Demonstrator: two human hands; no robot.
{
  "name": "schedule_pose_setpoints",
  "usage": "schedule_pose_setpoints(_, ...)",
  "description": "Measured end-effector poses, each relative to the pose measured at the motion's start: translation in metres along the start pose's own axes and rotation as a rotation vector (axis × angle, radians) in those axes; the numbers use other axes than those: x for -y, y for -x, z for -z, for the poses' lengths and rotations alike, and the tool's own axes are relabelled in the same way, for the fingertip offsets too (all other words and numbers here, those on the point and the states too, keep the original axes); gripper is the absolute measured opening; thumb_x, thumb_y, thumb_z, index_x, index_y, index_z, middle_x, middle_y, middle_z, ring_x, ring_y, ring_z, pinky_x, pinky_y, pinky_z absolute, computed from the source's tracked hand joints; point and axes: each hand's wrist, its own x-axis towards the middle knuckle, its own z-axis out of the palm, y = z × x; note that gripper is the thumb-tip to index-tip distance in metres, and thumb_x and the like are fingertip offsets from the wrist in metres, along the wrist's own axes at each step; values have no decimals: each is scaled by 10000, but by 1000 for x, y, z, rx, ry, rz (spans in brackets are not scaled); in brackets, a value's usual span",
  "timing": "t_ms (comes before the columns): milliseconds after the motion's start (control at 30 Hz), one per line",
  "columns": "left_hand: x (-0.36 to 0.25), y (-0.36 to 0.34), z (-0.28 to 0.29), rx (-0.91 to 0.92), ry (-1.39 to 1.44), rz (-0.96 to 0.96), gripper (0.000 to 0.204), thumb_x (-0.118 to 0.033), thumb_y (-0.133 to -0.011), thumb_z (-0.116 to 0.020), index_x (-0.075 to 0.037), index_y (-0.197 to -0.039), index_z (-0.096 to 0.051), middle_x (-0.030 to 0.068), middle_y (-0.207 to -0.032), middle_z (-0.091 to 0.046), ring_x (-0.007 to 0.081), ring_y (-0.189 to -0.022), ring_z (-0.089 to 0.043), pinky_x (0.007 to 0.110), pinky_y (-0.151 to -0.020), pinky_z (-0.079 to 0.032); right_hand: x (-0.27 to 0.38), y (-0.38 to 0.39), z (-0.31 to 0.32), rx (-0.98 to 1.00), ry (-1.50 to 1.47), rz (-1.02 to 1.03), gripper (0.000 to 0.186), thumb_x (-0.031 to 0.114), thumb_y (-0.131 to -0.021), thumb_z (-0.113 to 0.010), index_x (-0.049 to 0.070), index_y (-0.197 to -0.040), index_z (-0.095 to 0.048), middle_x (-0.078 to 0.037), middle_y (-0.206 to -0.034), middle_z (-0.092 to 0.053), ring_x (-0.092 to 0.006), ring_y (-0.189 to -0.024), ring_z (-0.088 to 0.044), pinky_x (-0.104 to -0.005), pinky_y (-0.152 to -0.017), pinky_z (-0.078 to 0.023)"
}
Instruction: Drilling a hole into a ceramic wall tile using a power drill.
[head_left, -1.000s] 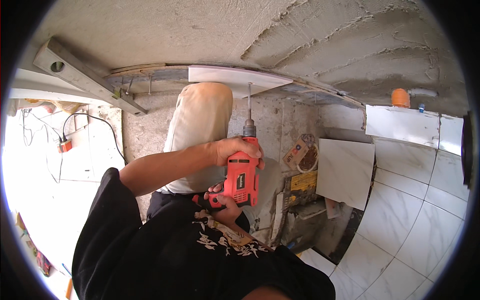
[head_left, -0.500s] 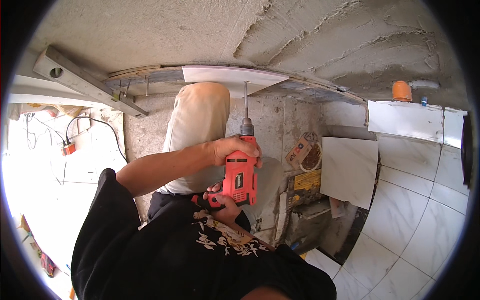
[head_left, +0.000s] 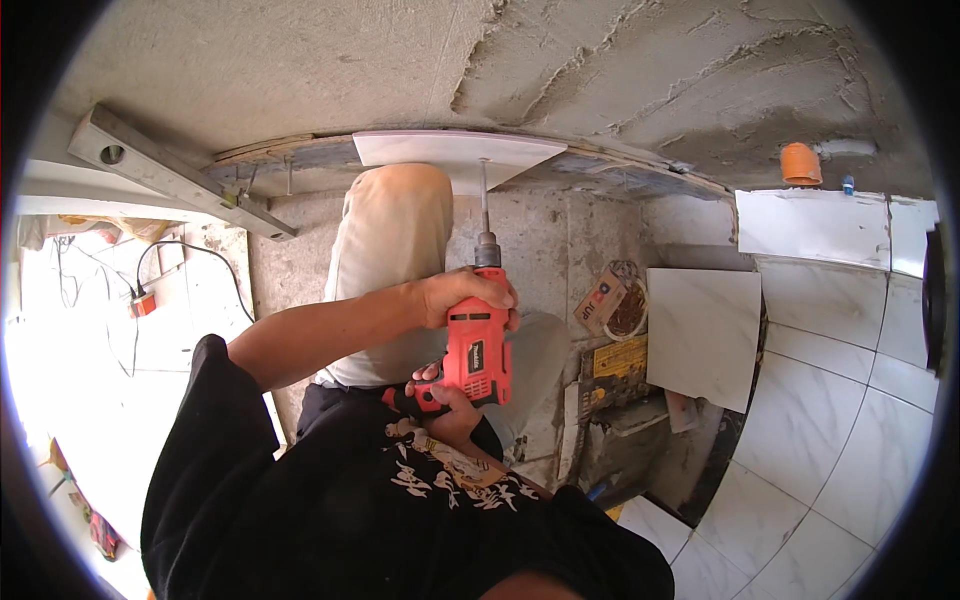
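Observation:
My left hand (head_left: 470, 295) is wrapped over the front of a red power drill (head_left: 475, 350), just behind its chuck (head_left: 487, 250). My right hand (head_left: 447, 410) grips the drill's handle lower down. The long bit points away from me, its tip touching a white tile (head_left: 410, 147) that stands along a ledge by the wall. My left leg (head_left: 385, 235), in pale trousers, is bent with the knee against that tile, left of the bit.
A long metal level (head_left: 180, 175) leans at left, above an orange plug block (head_left: 142, 303) with cables. At right are a loose tile (head_left: 702, 335), cardboard scraps (head_left: 600, 305), a yellow-and-black board (head_left: 612, 370), floor tiles (head_left: 805, 430) and an orange pipe fitting (head_left: 800, 163).
The view has shifted slightly, so drill and tile appear a little further left. Both hands keep their grip and the bit stays on the tile.

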Motion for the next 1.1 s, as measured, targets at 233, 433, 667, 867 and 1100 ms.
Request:
schedule_pose_setpoints(233,0,-1,1,-6,-12,-7,302,-163,-803,-724,-16,-1046,-623,184,-1000,-710,273,-939,-693,402,-860,-562,1,1,-3,-16,-50,-14,389,-7,-700,-527,-4,-1089,-515,-130,-888,-565,-279,-858,-590,-431,-695,-552)
schedule_pose_setpoints(433,0,-1,-1,-23,-28,-8,312,-168,-799,-728,-14,-1049,-622,184,-1002,-709,270,-936,-692,404,-859,-563,-3,-1,6,9,-76,-17,378,-19,-711,-515,-10,-1089,-519,-129,-894,-571,-272,-850,-589,-427,-699,-553)
schedule_pose_setpoints(667,1,0,0,-33,-23,-3,306,-163,-794,-732,-20,-1043,-625,182,-990,-711,268,-933,-692,404,-854,-565,3,1,-2,2,-45,-35,374,28,-691,-538,-7,-1063,-513,-136,-894,-565,-281,-857,-591,-426,-697,-550)
schedule_pose_setpoints(867,-1,1,-3,-66,-43,-5,308,-166,-786,-741,-26,-1038,-632,163,-979,-714,250,-907,-692,384,-829,-568,-4,-4,6,16,-42,-30,371,51,-686,-551,-4,-1051,-518,-126,-897,-558,-279,-868,-584,-429,-705,-546)
schedule_pose_setpoints(1100,-1,0,-5,-144,-111,6,300,-184,-777,-756,-34,-1014,-649,139,-967,-719,222,-879,-694,363,-804,-572,-13,-6,17,35,-120,-57,469,75,-692,-549,11,-1153,-485,-120,-909,-555,-279,-879,-575,-438,-719,-540)
